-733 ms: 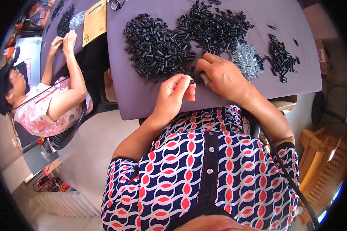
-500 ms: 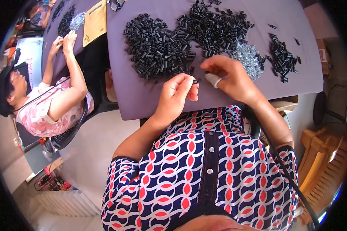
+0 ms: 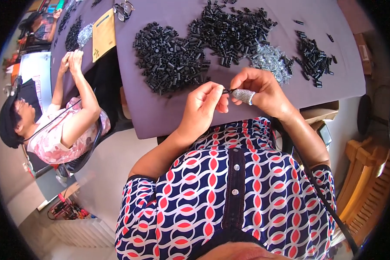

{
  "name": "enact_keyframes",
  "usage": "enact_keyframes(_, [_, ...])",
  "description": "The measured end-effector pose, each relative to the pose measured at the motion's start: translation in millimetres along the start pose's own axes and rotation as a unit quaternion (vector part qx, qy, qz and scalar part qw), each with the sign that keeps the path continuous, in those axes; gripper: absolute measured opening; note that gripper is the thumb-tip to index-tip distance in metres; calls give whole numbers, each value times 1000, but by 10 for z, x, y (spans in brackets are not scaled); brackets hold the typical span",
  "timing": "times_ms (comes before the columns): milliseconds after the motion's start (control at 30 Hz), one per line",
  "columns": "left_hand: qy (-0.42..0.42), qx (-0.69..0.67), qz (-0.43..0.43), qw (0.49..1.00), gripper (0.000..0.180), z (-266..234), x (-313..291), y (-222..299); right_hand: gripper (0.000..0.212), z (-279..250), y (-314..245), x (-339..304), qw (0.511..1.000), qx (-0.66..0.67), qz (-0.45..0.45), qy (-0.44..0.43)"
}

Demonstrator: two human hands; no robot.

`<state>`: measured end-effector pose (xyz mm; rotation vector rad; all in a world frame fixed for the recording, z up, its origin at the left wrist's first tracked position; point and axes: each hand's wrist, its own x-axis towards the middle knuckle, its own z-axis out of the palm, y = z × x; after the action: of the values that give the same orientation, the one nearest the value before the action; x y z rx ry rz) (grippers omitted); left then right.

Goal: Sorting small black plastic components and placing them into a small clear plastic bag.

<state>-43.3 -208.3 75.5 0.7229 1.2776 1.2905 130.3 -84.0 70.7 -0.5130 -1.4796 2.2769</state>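
The small, dark plastic-looking piece (image 3: pixel 225 91) is pinched in my left hand (image 3: pixel 202 104); my right hand (image 3: pixel 267 93), thumb in a grey woven sleeve (image 3: pixel 243 96), narrows at its three-o'clock end, grip unclear. Smooth black tubes (image 3: pixel 169 58) heap at ten o'clock, glossy clear bits (image 3: pixel 271 63) at two, on the mauve tabletop (image 3: pixel 160 115).

The black tubes (image 3: pixel 167 58) look like smooth plastic with a faint sheen; the heaped clear pieces (image 3: pixel 271 63) look glossy. The surface (image 3: pixel 149 115) appears matt, the tan envelope (image 3: pixel 103 37) papery, the thumb wrap (image 3: pixel 243 96) rough and cloth-like, the slatted furniture (image 3: pixel 359 175) smooth, varnished-looking wood.
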Motion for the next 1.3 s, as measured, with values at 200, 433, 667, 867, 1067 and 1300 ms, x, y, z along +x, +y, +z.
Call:
enact_keyframes(200, [-6,3,0,1000,27,8,-3,-34,13,85,-47,-43,999,-37,-30,24])
enact_keyframes(433, [-40,26,19,999,23,-64,-55,-67,17,92,-39,-65,992,-111,-52,24])
enact_keyframes(667, [-101,102,20,989,23,-146,-84,31,27,113,-176,-77,981,-191,-25,-4])
enact_keyframes(867, [-132,113,-1,985,22,-230,-62,69,29,134,-177,-34,962,-269,-38,-10])
enact_keyframes(1067, [-152,118,-32,981,24,-277,-44,99,26,166,-216,-13,959,-281,-18,-27])
enact_keyframes(1300, [-156,-142,-233,949,28,-311,-62,-33,27,242,-247,-35,913,-388,-96,-81])
